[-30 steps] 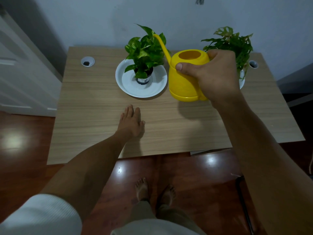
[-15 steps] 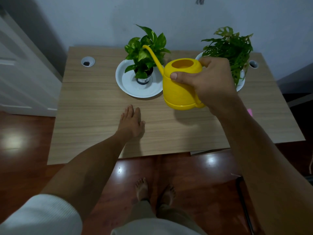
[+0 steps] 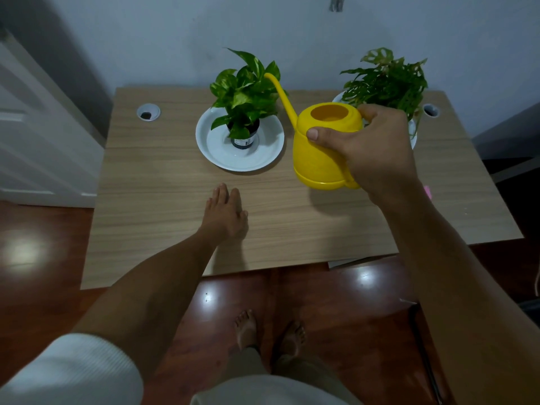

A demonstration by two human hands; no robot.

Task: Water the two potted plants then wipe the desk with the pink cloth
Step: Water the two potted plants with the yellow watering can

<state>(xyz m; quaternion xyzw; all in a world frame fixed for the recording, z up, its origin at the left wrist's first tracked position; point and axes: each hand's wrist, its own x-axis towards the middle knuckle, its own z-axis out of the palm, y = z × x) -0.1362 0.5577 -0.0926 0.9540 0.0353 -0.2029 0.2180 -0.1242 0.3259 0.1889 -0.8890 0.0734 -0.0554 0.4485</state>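
Observation:
My right hand (image 3: 371, 150) grips the handle of a yellow watering can (image 3: 321, 147), held above the wooden desk (image 3: 163, 182). Its long spout points up and left, with the tip at the leaves of the left potted plant (image 3: 247, 92), which stands in a dark pot on a white saucer (image 3: 216, 153). The right potted plant (image 3: 385, 80) stands behind my right hand, its saucer mostly hidden. My left hand (image 3: 225, 211) rests flat on the desk, fingers straight. A sliver of the pink cloth (image 3: 427, 192) shows past my right forearm.
Two round cable grommets sit in the desk's back corners, the left grommet (image 3: 148, 112) and the right grommet (image 3: 431, 110). A wall runs close behind the desk. A white door (image 3: 35, 135) stands at the left. Below the desk's front edge are dark glossy floor and my bare feet (image 3: 268, 334).
The watering can tipped left and lower toward the left plant half a second ago, and now it sits a little more upright with the spout tip raised among the leaves. My left hand stays put.

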